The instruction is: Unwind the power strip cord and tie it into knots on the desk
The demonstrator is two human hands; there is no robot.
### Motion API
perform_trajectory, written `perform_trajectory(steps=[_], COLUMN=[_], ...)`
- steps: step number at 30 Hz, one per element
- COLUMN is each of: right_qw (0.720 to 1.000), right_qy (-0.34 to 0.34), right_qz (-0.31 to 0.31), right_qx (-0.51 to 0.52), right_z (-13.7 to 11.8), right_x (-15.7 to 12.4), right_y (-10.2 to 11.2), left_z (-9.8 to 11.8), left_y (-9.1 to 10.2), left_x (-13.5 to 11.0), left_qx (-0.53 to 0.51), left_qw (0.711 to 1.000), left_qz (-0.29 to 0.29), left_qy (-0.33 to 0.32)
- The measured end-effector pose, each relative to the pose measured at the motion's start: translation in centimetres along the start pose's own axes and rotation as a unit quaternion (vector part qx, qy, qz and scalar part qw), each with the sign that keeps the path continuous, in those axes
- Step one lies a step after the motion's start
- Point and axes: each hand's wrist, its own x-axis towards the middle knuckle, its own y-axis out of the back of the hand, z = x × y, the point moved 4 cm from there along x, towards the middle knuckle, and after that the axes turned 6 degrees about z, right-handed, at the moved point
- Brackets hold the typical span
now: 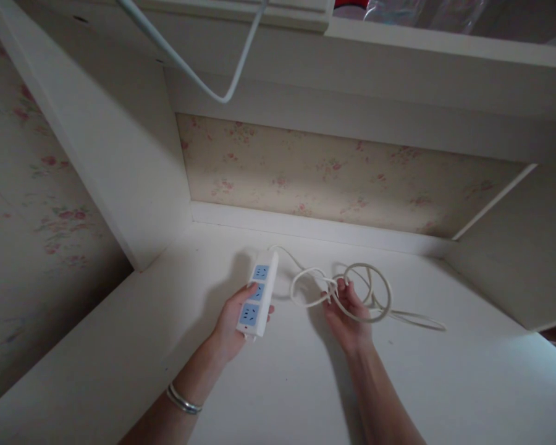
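Observation:
A white power strip (267, 296) with blue socket panels is gripped in my left hand (231, 321), thumb across its face and fingertips round the far side. From its top end runs a pale cord (389, 293), looped and partly tangled. My right hand (349, 318) is palm up under the loops, its fingers curled around part of the cord. Some loops rest on the white desk surface to the right of that hand. The plug end of the cord cannot be made out.
Around the white desktop (278, 395) stand a left side panel (134, 167) and a right panel (514, 259). A shelf (375, 105) overhangs the back, with a white cable (225, 99) dangling from it. Floral wallpaper (328, 173) shows behind.

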Motion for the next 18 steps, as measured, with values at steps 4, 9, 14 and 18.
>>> perform_trajectory(steps=[4, 9, 14, 18], right_qw=[1.0, 1.0, 1.0, 0.996], right_qy=[-0.009, -0.007, 0.015, 0.03], right_qz=[-0.008, 0.013, -0.008, -0.028], right_qx=[-0.005, 0.0, -0.02, -0.073], right_z=[0.6, 0.3, 0.7, 1.5], right_x=[-0.1, 0.3, 0.2, 0.0], right_y=[-0.3, 0.1, -0.4, -0.4], left_z=[1.9, 3.6, 3.5, 3.2], left_y=[1.0, 2.5, 2.6, 2.2], left_x=[0.4, 1.0, 1.0, 0.9], left_qx=[-0.13, -0.236, -0.246, -0.222], left_qw=[0.989, 0.959, 0.957, 0.965], left_qz=[0.04, 0.077, 0.075, 0.066], left_qy=[-0.064, -0.136, -0.136, -0.119])
